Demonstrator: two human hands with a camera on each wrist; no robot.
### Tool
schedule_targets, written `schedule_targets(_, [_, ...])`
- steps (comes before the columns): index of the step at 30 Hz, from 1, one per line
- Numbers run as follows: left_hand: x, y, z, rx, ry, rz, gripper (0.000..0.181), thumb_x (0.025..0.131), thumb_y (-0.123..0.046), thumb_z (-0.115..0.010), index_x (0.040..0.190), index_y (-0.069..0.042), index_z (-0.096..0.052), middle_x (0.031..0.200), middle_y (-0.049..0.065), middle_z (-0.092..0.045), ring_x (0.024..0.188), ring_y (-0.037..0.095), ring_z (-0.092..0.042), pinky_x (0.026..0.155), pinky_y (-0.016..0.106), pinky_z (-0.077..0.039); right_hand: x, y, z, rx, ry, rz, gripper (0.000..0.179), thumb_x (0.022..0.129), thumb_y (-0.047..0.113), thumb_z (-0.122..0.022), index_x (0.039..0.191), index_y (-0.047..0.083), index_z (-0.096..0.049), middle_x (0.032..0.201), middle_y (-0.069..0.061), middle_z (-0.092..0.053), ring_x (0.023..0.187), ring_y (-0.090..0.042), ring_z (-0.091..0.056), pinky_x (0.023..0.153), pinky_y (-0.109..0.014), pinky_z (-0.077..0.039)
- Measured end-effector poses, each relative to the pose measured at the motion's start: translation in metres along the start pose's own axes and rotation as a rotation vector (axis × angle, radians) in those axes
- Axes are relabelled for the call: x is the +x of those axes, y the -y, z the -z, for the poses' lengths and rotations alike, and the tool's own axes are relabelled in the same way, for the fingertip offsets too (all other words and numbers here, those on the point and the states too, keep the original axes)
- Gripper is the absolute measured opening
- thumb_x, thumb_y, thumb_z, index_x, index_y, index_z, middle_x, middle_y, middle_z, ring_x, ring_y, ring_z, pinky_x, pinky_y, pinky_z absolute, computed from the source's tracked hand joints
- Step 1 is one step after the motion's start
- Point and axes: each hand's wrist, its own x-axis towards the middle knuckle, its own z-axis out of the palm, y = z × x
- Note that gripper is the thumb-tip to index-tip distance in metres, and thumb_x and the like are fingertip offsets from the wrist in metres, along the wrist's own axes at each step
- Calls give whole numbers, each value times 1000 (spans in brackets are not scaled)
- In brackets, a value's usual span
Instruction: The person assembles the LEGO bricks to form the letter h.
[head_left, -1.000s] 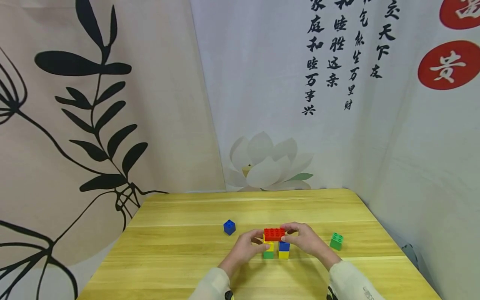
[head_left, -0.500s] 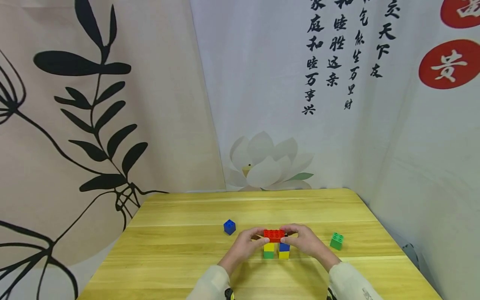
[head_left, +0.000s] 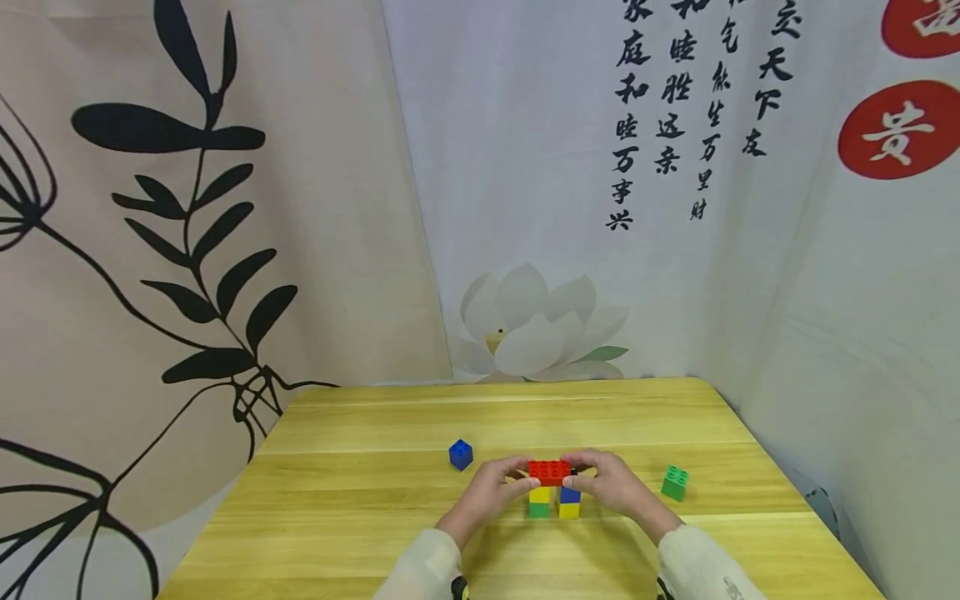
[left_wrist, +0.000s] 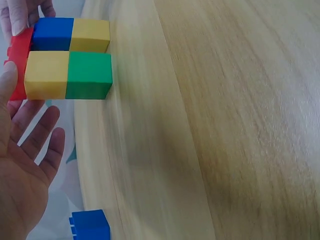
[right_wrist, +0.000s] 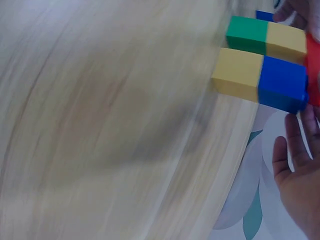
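From well back, the head view faces forward and down over the wooden table (head_left: 337, 500) toward the printed curtain (head_left: 345, 208); the wrist views (close in, pictures turned sideways) share the green-and-yellow brick stack (left_wrist: 68, 75) and the blue-and-yellow stack (right_wrist: 260, 80) from opposite sides.

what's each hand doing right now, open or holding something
Left hand: holding the left end of the red brick, thumb on its near side.
Right hand: holding the right end of the red brick, thumb likewise.
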Motion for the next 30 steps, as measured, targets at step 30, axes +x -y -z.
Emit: schedule_targets(30, [4, -4, 4, 64, 61, 43, 34, 95, -38, -66, 123, -19, -69, 108, -12, -68, 99, 11, -59, 80, 32, -50, -4, -12, 0, -36, -32, -56, 55, 86, 24, -79, 134, 6, -61, 120, -6, -66, 111, -29, -58, 88, -49, -49])
